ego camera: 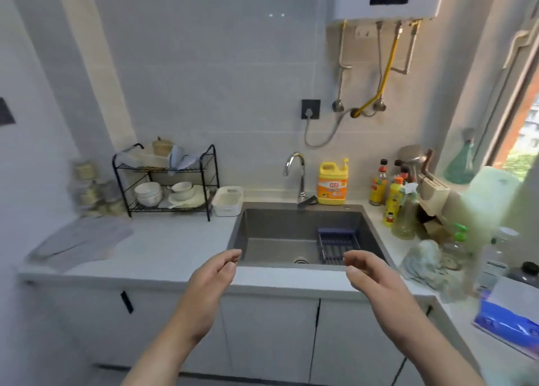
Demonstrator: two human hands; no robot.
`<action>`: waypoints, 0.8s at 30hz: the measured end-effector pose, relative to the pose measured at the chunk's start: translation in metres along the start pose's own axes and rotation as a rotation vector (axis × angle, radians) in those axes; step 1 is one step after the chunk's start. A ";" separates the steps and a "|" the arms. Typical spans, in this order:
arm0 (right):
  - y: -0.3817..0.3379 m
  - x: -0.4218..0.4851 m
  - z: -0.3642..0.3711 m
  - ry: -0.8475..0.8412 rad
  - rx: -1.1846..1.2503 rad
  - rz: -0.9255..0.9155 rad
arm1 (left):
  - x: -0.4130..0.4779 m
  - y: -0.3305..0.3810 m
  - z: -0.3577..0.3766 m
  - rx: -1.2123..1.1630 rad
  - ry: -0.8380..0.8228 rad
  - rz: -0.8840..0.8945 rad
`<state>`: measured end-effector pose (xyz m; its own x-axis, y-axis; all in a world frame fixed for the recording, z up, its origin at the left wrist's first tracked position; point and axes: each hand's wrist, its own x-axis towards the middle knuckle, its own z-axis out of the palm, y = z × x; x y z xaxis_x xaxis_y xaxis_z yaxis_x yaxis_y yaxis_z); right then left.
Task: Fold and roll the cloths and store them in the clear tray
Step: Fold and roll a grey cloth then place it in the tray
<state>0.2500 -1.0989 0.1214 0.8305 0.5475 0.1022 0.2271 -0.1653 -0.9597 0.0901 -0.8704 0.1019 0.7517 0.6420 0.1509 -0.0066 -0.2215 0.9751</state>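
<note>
Fingers [230,258] are hanging loosely curled on the left hand [213,280] and right hand [370,277], both holding nothing near the sink [277,225]. Grey cloths [81,245] are lying on the tabletop [175,239], well apart.

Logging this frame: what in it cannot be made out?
All in the head view:
grey cloths: motion blur hides their count and folds.
stacked jars: blurred, contents unreadable.
clear tray: possibly on the top shelf of the black rack, too small to confirm.
blue pack: cut off by the right edge.
</note>
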 end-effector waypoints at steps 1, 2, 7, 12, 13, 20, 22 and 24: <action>-0.008 0.003 0.027 -0.042 -0.003 -0.012 | -0.004 -0.006 -0.029 0.004 0.031 -0.009; -0.015 0.005 0.054 -0.078 -0.003 -0.018 | -0.008 -0.011 -0.057 0.004 0.065 -0.019; -0.047 0.006 0.179 -0.222 -0.002 -0.024 | -0.025 -0.034 -0.184 -0.020 0.237 -0.032; -0.072 0.009 0.280 -0.318 0.029 -0.036 | -0.037 -0.049 -0.280 -0.003 0.329 -0.057; -0.074 0.009 0.296 -0.341 0.032 -0.035 | -0.039 -0.052 -0.295 -0.008 0.353 -0.070; -0.075 0.039 0.380 -0.452 0.013 -0.014 | -0.025 -0.088 -0.360 0.008 0.436 -0.141; -0.069 0.057 0.401 -0.481 0.009 0.000 | -0.013 -0.101 -0.370 0.008 0.452 -0.171; -0.061 0.081 0.422 -0.507 -0.002 0.017 | 0.003 -0.116 -0.381 0.021 0.458 -0.214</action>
<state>0.0886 -0.6985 0.0776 0.4830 0.8740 -0.0541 0.2166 -0.1791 -0.9597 -0.1578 -0.5635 0.0513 0.3678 0.9299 0.0081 0.1332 -0.0613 0.9892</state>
